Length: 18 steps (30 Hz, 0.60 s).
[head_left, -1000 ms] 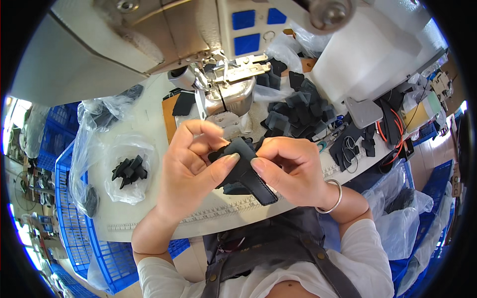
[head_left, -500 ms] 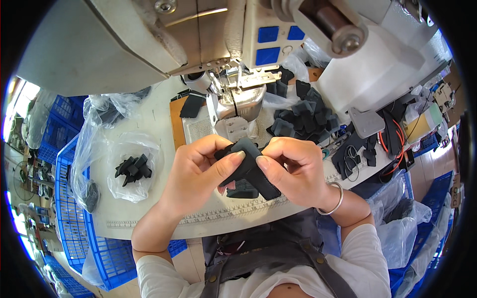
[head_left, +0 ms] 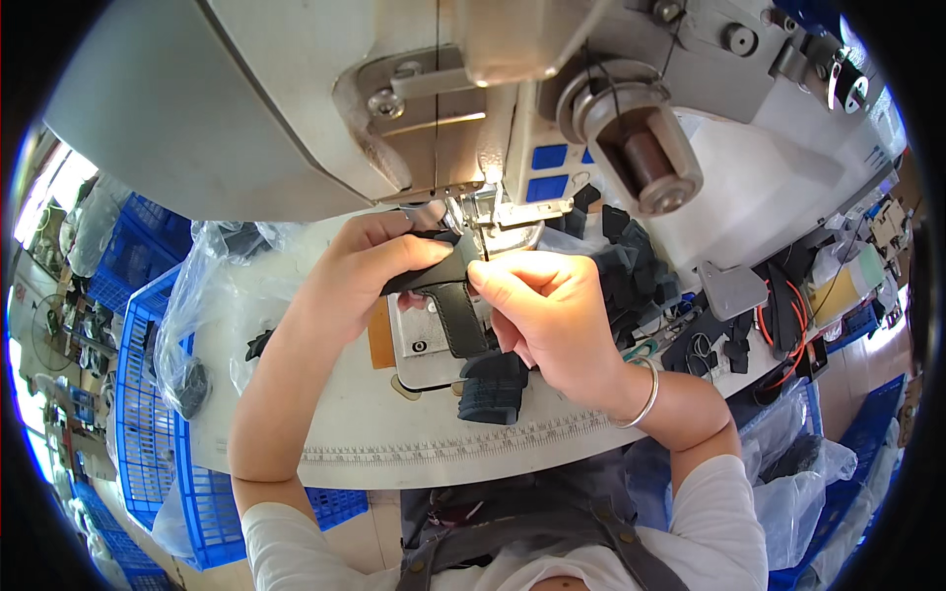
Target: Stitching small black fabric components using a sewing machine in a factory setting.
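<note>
Positioning step: both hands, left [head_left: 360, 271] and right [head_left: 547, 315], pinch black leather piece [head_left: 448, 295] under sewing-machine needle [head_left: 473, 231]; next needs seam alignment.

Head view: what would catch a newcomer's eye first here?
The big grey sewing machine fills the top of the frame. Under its needle, the left hand and right hand together pinch a small black stitched piece. A stack of black pieces sits on the white table just below.
</note>
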### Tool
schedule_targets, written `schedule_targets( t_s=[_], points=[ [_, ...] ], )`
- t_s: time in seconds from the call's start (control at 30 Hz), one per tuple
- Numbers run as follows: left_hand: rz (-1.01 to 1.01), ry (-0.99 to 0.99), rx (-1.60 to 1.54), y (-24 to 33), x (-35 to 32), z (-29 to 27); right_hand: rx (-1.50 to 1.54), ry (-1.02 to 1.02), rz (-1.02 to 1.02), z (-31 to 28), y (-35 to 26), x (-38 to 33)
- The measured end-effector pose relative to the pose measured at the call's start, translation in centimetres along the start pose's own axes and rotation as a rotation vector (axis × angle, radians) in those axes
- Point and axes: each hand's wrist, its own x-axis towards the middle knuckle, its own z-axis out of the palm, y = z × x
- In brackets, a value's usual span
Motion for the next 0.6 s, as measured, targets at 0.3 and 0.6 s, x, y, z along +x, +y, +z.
schedule_targets(
  t_s=[0.3,0.6],
  points=[
    [0.001,-0.012,0.015,0.09,0.81,-0.13,0.074,0.06,-0.005,0.23,0.22,0.21],
    [0.057,0.02,0.022,-0.21,1.11,-0.48,0.047,0.077,-0.027,0.72,0.3,0.14]
  ],
)
